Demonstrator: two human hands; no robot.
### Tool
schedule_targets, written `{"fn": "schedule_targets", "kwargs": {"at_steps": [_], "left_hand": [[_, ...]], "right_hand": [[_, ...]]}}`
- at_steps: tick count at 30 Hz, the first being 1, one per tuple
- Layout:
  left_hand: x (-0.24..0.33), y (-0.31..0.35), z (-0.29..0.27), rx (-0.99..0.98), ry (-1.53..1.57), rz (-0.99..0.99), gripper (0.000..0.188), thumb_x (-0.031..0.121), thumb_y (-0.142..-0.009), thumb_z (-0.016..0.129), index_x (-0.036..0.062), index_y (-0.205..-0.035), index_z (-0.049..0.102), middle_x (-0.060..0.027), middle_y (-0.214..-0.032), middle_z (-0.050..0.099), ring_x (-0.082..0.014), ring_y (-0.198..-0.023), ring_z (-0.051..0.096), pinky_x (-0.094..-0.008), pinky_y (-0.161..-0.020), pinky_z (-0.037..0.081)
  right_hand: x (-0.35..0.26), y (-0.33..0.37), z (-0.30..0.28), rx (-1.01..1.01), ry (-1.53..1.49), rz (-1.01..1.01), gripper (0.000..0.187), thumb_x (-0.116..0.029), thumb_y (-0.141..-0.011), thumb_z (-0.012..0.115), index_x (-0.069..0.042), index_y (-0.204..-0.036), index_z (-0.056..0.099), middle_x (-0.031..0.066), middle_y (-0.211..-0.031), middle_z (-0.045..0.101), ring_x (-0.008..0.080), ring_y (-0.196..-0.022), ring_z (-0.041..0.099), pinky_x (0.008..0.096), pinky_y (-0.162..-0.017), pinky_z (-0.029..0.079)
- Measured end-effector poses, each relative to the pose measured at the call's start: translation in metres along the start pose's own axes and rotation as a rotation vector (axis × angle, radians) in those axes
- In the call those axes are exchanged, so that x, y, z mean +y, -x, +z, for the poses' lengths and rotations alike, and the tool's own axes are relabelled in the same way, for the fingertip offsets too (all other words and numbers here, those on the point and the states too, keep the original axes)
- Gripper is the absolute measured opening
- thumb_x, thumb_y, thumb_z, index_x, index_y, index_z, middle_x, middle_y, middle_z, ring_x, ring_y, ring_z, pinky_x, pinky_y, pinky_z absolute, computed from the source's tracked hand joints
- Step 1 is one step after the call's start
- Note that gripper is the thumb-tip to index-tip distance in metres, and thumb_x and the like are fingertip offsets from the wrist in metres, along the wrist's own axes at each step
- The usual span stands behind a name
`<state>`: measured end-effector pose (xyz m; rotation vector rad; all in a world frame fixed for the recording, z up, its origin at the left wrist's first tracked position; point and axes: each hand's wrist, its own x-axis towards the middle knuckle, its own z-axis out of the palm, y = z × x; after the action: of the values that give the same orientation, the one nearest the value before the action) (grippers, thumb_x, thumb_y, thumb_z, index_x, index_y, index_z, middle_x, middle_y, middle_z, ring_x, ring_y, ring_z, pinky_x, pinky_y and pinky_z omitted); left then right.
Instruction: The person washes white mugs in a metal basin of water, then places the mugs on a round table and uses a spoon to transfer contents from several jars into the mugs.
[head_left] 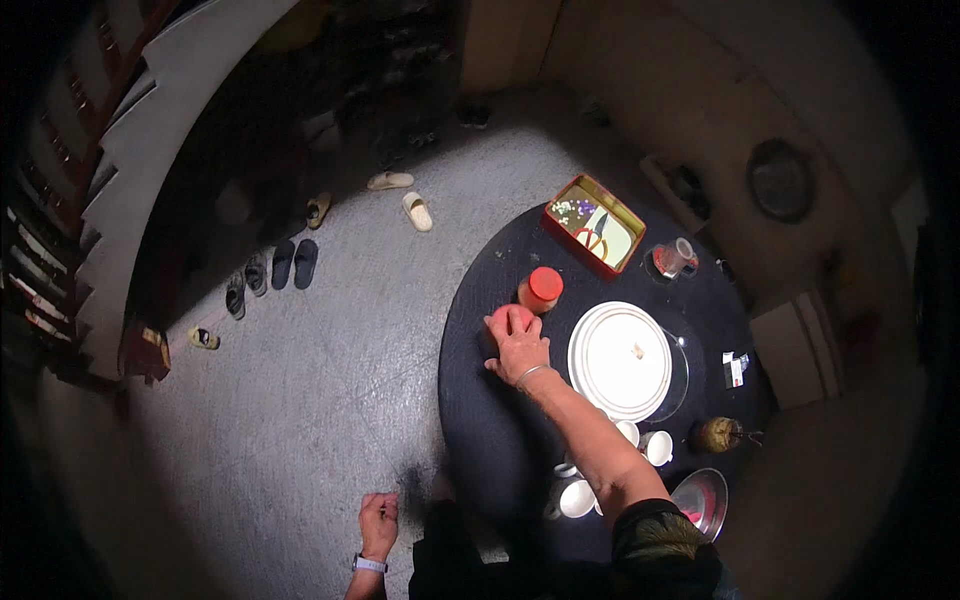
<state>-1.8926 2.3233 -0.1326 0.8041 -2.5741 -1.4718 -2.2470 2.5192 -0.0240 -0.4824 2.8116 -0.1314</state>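
Observation:
My right hand (pixel 519 352) reaches across the round dark table (pixel 475 410) and grips the red lid of a jar (pixel 513 318) from above, fingers spread round the lid. The body of that jar is mostly hidden by my hand and shadow. Just beyond it stands a second red-lidded jar (pixel 541 290), apart from my fingers. To the right of my hand lies a stack of white plates (pixel 600 345). My left hand (pixel 378 525) hangs low beside the table, over the floor, its fingers loosely curled with nothing seen in them.
At the table's far side sit a red-rimmed box (pixel 610 262) holding scissors and a cup (pixel 676 256). White mugs (pixel 577 498), a metal bowl (pixel 705 500), a small white pack (pixel 735 370) and a round brownish pot (pixel 716 434) stand nearer. Slippers (pixel 304 263) lie on the floor.

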Motion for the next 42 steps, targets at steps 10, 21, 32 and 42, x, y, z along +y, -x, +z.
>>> {"fn": "schedule_targets", "kwargs": {"at_steps": [10, 21, 32, 42], "left_hand": [[-0.01, -0.047, 0.024, -0.136, 0.058, 0.11, 0.008, 0.012, -0.085, 0.067, 0.0069, -0.09, 0.072, -0.0133, -0.089, 0.069, -0.0249, -0.082, 0.065, -0.0346, -0.075, 0.052], [0.121, -0.09, 0.049, -0.53, 1.02, -0.425, 0.074, 0.034, -0.094, 0.059, 0.0166, -0.151, 0.015, -0.0111, -0.145, 0.034, -0.0243, -0.12, 0.048, -0.0397, -0.09, 0.048], [0.192, -0.023, 0.085, -0.847, 1.093, -0.214, 0.08, 0.058, -0.088, 0.056, 0.0134, -0.148, 0.028, -0.016, -0.14, 0.044, -0.0321, -0.126, 0.046, -0.0456, -0.105, 0.041], [0.175, 0.013, 0.088, -0.846, 1.16, -0.948, 0.075, 0.068, -0.089, 0.041, 0.0107, -0.138, 0.046, -0.0171, -0.132, 0.055, -0.0372, -0.119, 0.054, -0.0554, -0.089, 0.051]], "right_hand": [[0.0, -0.019, -0.003, 0.001, -0.116, 0.108, 0.078, -0.029, -0.068, 0.081, -0.027, -0.136, 0.043, 0.0188, -0.133, 0.04, 0.0446, -0.112, 0.048, 0.057, -0.092, 0.047], [0.018, 0.09, 0.009, -0.115, -0.701, 0.096, 0.087, -0.04, -0.07, 0.078, -0.021, -0.143, 0.034, 0.0277, -0.122, 0.041, 0.0452, -0.111, 0.05, 0.0458, -0.099, 0.044], [0.054, 0.244, -0.037, -0.197, -0.922, 0.087, 0.076, -0.037, -0.078, 0.074, -0.012, -0.138, 0.035, 0.0247, -0.124, 0.041, 0.0361, -0.101, 0.056, 0.0411, -0.091, 0.047], [0.084, 0.333, -0.046, 0.365, -0.544, -0.653, 0.036, -0.021, -0.081, 0.068, -0.021, -0.115, 0.057, 0.0179, -0.137, 0.037, 0.0399, -0.124, 0.042, 0.0501, -0.093, 0.043]]}}
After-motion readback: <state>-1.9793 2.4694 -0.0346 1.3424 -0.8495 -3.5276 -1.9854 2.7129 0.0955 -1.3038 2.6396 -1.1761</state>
